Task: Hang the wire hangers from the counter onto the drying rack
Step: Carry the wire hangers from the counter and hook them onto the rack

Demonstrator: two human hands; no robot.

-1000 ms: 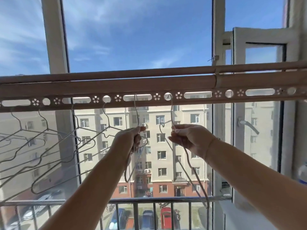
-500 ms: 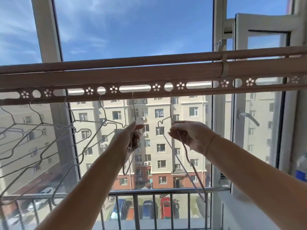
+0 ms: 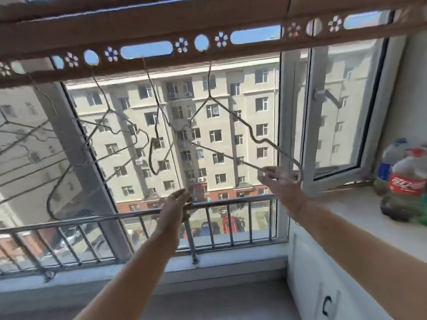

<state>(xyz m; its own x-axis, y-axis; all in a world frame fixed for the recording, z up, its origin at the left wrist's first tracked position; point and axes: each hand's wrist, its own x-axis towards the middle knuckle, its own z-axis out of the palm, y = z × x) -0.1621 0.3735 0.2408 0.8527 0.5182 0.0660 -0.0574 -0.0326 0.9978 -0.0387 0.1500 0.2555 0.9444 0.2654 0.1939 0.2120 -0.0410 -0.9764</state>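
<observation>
The brown drying rack bar (image 3: pixel 147 65), pierced with holes and flower cut-outs, runs across the top. Several wire hangers (image 3: pixel 108 112) hang from it at the left and middle. One twisted hanger (image 3: pixel 153 144) dangles edge-on. The rightmost wire hanger (image 3: pixel 233 116) is hooked in a round hole and its long side slants down to the right. My right hand (image 3: pixel 283 183) is blurred, with fingers spread at that hanger's lower right corner. My left hand (image 3: pixel 176 204) is lower, below the twisted hanger, with fingers up and nothing in it.
A red-labelled cola bottle (image 3: pixel 407 183) and a blue-labelled bottle (image 3: pixel 390 162) stand on the white sill (image 3: pixel 346 209) at the right. An open window sash (image 3: pixel 307 135) is behind my right hand. A metal railing (image 3: pixel 92 221) lies beyond the glass, and a white cabinet (image 3: pixel 323 285) is below.
Both hands have dropped from the hanger necks under the bar. The view has tilted down and to the right. The two hangers I held now hang from the rack.
</observation>
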